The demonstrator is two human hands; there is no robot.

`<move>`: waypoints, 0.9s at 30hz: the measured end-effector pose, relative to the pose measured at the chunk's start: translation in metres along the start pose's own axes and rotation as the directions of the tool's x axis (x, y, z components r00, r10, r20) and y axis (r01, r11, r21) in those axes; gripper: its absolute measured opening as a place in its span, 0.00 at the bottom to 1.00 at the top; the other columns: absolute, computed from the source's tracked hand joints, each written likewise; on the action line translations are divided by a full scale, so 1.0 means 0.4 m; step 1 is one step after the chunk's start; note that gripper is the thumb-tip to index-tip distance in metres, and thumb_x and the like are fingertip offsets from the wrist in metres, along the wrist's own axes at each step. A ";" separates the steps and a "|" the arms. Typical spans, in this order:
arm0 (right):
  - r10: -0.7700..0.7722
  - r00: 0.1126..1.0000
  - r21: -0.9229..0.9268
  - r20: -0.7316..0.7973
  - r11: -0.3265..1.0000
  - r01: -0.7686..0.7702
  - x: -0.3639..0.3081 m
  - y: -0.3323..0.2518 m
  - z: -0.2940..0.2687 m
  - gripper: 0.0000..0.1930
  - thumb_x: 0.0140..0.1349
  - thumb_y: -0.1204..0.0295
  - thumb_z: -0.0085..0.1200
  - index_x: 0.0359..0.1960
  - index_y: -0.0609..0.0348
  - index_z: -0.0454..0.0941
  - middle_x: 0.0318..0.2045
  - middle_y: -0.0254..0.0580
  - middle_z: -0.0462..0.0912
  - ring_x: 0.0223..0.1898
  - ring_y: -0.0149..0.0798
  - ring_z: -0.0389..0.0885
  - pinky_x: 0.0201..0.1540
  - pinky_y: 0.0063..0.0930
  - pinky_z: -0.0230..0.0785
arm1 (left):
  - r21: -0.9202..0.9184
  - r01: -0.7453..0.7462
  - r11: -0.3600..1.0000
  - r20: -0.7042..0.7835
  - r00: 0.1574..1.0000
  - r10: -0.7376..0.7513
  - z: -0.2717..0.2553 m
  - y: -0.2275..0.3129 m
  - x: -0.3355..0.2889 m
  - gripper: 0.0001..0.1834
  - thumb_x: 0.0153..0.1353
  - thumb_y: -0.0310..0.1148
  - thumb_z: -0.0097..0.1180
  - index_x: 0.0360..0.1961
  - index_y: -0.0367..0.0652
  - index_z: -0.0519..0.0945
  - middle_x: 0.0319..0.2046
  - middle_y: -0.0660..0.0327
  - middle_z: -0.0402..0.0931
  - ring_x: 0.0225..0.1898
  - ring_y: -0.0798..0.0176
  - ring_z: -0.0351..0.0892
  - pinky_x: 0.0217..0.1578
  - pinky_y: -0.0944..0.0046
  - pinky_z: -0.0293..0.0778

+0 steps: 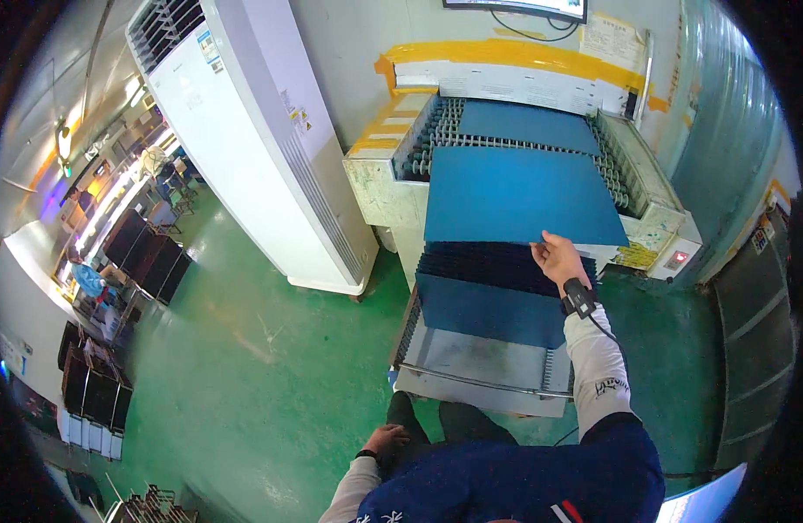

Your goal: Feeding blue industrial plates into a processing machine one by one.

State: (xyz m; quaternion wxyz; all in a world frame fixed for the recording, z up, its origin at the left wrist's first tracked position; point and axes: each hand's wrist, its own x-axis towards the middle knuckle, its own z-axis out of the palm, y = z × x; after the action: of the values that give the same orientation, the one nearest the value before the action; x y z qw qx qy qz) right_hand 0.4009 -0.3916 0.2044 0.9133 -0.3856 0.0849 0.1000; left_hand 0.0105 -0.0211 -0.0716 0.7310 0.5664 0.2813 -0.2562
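Note:
My right hand (558, 259) pinches the near edge of a blue flat panel (523, 196), thumb and fingertips at its right part. The panel's far part lies over the rollers of a roller conveyor machine (388, 144). Below its near edge stands a rack (471, 350) with several upright blue panels (489, 307) packed in slots. Another blue panel (528, 125) lies farther back on the rollers. My left hand (386, 439) rests on my left thigh, fingers laid flat and holding nothing.
A tall white floor-standing air conditioner (244, 148) stands left of the machine. A monitor (515, 7) hangs above it on the wall. Dark panels (755, 331) lean at the right. Far left are dark racks (149, 253) and people on the green floor (236, 349).

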 end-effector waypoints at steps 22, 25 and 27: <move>-0.017 1.000 0.025 -0.010 1.000 0.018 0.173 -0.014 0.017 0.08 0.56 0.72 0.49 0.34 0.62 0.66 0.30 0.47 0.73 0.31 0.43 0.75 0.33 0.31 0.72 | -0.106 0.133 0.985 -0.004 0.991 -0.134 -0.011 -0.019 0.029 0.18 0.58 0.37 0.51 0.45 0.36 0.70 0.36 0.55 0.75 0.35 0.59 0.76 0.34 0.63 0.73; -0.014 0.999 0.027 -0.035 1.000 0.015 0.178 -0.013 0.028 0.09 0.57 0.72 0.49 0.34 0.62 0.65 0.29 0.47 0.73 0.31 0.43 0.75 0.33 0.31 0.72 | -0.134 0.132 0.982 0.006 0.991 -0.132 -0.018 -0.028 0.032 0.18 0.58 0.37 0.50 0.45 0.36 0.69 0.37 0.54 0.75 0.35 0.59 0.76 0.35 0.62 0.73; -0.018 0.999 0.027 -0.040 0.999 0.019 0.179 -0.016 0.026 0.08 0.57 0.72 0.49 0.34 0.62 0.65 0.29 0.47 0.73 0.31 0.43 0.75 0.32 0.31 0.72 | -0.152 0.138 0.979 0.028 0.990 -0.135 -0.013 -0.021 0.033 0.18 0.58 0.37 0.50 0.45 0.36 0.69 0.37 0.54 0.75 0.35 0.59 0.76 0.34 0.62 0.73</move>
State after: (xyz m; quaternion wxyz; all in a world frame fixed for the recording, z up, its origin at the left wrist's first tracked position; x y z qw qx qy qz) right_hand 0.4724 -0.3800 0.1991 0.9175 -0.3757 0.1007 0.0830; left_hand 0.0135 -0.0186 -0.0878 0.7555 0.4856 0.3322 -0.2883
